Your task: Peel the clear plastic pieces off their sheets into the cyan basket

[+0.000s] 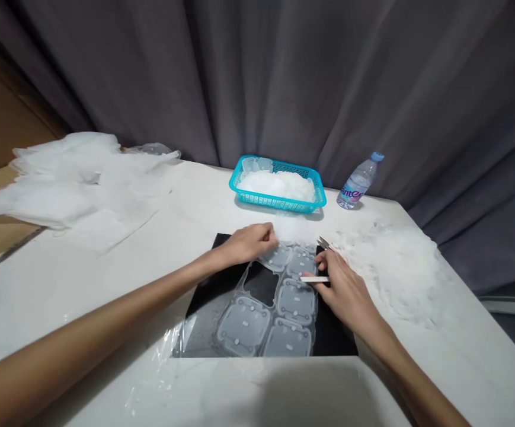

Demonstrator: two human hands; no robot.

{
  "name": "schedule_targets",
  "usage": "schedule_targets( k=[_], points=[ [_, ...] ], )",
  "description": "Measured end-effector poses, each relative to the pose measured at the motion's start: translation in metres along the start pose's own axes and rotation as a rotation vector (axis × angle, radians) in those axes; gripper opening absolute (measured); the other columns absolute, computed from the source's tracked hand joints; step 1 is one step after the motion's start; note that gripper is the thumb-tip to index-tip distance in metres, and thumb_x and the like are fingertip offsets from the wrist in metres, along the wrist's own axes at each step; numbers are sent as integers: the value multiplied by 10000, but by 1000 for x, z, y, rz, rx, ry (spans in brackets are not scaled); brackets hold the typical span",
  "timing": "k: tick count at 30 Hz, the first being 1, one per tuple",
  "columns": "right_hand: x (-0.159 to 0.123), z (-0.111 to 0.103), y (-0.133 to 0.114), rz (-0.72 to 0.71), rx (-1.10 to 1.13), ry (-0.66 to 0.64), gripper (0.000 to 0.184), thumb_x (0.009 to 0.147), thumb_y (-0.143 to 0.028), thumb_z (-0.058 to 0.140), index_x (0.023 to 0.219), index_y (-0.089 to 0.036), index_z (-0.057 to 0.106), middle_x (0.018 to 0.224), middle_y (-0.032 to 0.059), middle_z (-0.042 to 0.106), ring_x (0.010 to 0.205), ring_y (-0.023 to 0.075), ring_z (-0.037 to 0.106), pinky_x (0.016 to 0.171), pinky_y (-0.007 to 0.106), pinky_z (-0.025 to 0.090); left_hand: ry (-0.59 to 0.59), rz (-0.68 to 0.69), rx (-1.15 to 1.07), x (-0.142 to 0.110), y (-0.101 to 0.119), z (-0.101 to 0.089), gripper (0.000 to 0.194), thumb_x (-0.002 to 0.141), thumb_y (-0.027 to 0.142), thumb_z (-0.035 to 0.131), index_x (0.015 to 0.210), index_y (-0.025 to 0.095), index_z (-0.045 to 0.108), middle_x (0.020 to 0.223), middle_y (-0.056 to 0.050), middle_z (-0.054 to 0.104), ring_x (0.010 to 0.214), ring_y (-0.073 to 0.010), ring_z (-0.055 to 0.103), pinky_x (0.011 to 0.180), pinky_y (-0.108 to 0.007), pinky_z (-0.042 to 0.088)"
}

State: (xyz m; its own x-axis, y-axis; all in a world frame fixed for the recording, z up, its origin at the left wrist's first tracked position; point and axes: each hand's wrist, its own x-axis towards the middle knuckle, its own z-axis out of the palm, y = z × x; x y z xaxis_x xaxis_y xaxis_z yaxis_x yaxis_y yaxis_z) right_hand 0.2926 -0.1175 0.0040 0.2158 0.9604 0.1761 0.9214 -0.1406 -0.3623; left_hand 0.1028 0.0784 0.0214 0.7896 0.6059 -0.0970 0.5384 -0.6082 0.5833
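Sheeting of molded clear plastic, ranked in rounded-square panels, lies across a black mat on the white tabletop, one opening baring the black beneath. It looks light, thin and springy, likely slick and apt to crease or tear along the narrow webs; the firmer panel rims seem the better grip. The left hand curls at its far edge, though whether the fingers pinch it cannot be told. The right hand is wrapped around a slim white stick and a silver-tipped tool, perhaps scissors, its handle largely hidden. Whether glinting film at lower left belongs to the same piece is unclear.
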Motion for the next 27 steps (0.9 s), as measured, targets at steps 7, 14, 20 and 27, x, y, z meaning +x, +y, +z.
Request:
schedule_targets(
  k=[7, 14, 20, 27],
  points=[
    [1, 20, -4, -102, 26, 28, 169, 992, -105, 450, 1093, -211, 536, 957, 38, 670, 835, 213, 699, 626, 295, 447, 159, 20, 126, -36, -22, 0, 327, 1048, 484, 365, 932, 212, 506, 937, -44, 637, 866, -232, 619, 770, -339, 443],
    [35, 38, -8, -185, -223, 143, 234, 981, -41, 402, 1047, -156, 594, 984, 134, 626, 892, 284, 606, 675, 345, 415, 340, -29, 261, -27, -22, 18, 206, 1059, 340, 373, 1011, 182, 497, 1035, -133, 624, 926, -300, 625, 778, -404, 481],
    [45, 17, -13, -296, -101, 221, 255, 1082, -249, 374, 1046, -171, 614, 1033, 139, 571, 982, 297, 533, 893, 438, 462, 424, -5, 228, -42, -29, 8, 230, 1080, 389, 400, 1076, 182, 501, 970, -95, 640, 855, -251, 629, 781, -381, 505],
    [-10, -8, -55, -432, 528, -132, 626, 1079, -622, 132, 1113, -242, 629, 1003, 68, 646, 934, 218, 629, 835, 357, 519, 113, 712, 186, -149, -19, -1, 183, 1065, 298, 534, 1120, 169, 650, 1046, -112, 723, 966, -228, 671, 875, -348, 513]
  ],
)
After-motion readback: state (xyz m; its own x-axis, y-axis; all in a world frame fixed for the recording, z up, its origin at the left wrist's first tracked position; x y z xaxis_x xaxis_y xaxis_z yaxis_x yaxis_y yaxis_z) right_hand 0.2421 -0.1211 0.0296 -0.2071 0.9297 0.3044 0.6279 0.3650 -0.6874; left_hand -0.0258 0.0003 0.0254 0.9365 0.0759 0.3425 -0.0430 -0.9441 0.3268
